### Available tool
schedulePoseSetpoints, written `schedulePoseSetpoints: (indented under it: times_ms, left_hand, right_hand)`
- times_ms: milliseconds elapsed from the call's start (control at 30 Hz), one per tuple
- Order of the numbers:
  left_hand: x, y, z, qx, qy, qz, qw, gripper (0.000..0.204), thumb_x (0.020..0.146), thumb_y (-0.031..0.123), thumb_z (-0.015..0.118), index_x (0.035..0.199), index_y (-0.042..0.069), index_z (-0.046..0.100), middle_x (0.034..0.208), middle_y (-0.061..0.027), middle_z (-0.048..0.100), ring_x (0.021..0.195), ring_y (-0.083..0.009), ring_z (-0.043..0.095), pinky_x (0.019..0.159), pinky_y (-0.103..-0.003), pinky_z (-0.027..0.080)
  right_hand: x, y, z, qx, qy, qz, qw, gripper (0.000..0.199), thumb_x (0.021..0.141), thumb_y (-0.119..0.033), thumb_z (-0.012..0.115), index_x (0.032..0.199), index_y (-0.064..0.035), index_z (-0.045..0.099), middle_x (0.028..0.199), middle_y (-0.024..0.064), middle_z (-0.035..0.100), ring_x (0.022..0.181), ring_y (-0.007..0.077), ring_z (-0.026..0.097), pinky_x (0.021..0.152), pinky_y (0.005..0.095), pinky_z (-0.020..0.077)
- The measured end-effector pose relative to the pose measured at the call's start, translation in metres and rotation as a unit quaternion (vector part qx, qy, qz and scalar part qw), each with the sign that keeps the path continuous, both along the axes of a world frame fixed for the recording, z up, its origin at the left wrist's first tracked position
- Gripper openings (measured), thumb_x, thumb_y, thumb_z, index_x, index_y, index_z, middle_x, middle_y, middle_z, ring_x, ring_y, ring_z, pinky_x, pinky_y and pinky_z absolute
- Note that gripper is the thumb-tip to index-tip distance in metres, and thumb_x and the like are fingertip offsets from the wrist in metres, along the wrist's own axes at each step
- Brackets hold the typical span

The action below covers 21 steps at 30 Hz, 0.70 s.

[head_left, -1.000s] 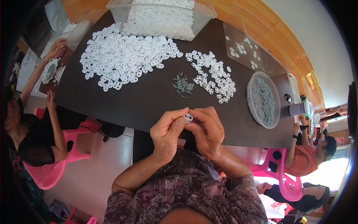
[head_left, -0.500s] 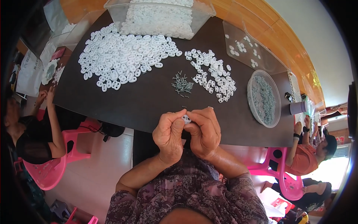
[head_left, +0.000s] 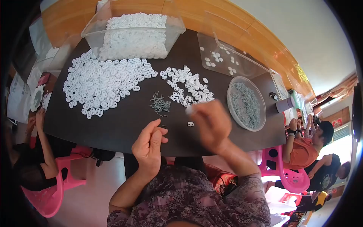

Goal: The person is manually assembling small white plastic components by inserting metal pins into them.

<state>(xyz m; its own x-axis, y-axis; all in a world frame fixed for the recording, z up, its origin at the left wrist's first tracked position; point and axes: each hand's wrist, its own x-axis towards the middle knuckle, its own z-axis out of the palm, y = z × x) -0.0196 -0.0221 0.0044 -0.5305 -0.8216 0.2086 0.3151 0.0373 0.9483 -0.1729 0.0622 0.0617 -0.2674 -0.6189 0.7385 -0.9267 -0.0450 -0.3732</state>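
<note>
A small white piece point(head_left: 189, 110), blurred, is being pinched in the fingertip grip of the right hand point(head_left: 212, 124), over the tabletop point(head_left: 94, 130). It is being judged light, stiff and smooth, best taken by opposite edges. The right hand is being angled leftward, back uppermost. The left hand point(head_left: 148, 149) is being held apart, fingers loosely bent; whether its grip is being pressed together cannot be told. Grey pins point(head_left: 160, 104) are being seen heaped beyond.

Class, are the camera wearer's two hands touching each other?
No, the left hand and the right hand are apart, with dark tabletop showing between them.
</note>
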Motion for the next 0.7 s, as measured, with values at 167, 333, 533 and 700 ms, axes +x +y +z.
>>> schedulePoseSetpoints:
  times_ms: [167, 333, 533, 700]
  left_hand:
    - [-0.011, -0.016, 0.006, -0.188, -0.070, 0.012, 0.980, 0.018, 0.084, -0.007, 0.060, 0.100, -0.001, 0.064, 0.080, -0.0091, 0.063, 0.065, -0.0181, 0.060, 0.059, -0.026, 0.048]
    - [-0.051, -0.010, 0.008, -0.507, -0.087, 0.020, 0.857, 0.014, 0.067, 0.000, 0.061, 0.081, 0.002, 0.061, 0.074, -0.0070, 0.053, 0.068, -0.0231, 0.053, 0.062, -0.035, 0.042]
    - [-0.078, -0.004, -0.005, -0.631, -0.138, -0.023, 0.763, 0.007, 0.062, 0.005, 0.059, 0.068, 0.004, 0.056, 0.068, -0.0063, 0.045, 0.066, -0.0224, 0.046, 0.063, -0.035, 0.036]
    - [-0.084, 0.000, 0.006, -0.667, -0.181, -0.064, 0.720, 0.004, 0.065, 0.006, 0.060, 0.065, 0.004, 0.057, 0.068, -0.0081, 0.049, 0.067, -0.0214, 0.049, 0.065, -0.035, 0.036]
  right_hand:
    - [-0.103, -0.003, 0.054, -0.057, 0.070, -0.178, 0.980, 0.016, 0.074, 0.002, 0.065, 0.090, -0.0026, 0.065, 0.082, 0.0142, 0.062, 0.073, 0.0284, 0.060, 0.067, 0.0331, 0.0488]
    - [-0.217, -0.002, 0.078, -0.016, 0.217, -0.294, 0.931, 0.012, 0.077, -0.006, 0.063, 0.089, -0.0050, 0.066, 0.083, 0.0146, 0.064, 0.077, 0.0319, 0.062, 0.068, 0.0412, 0.0477]
    - [-0.267, -0.003, 0.073, 0.153, 0.140, -0.361, 0.909, 0.015, 0.077, -0.013, 0.059, 0.088, -0.0085, 0.069, 0.081, 0.0158, 0.068, 0.081, 0.0329, 0.065, 0.070, 0.0443, 0.0480]
    - [-0.258, 0.002, 0.067, 0.150, 0.122, -0.370, 0.909, 0.016, 0.078, -0.014, 0.060, 0.088, -0.0077, 0.070, 0.082, 0.0153, 0.067, 0.081, 0.0325, 0.064, 0.071, 0.0438, 0.0482]
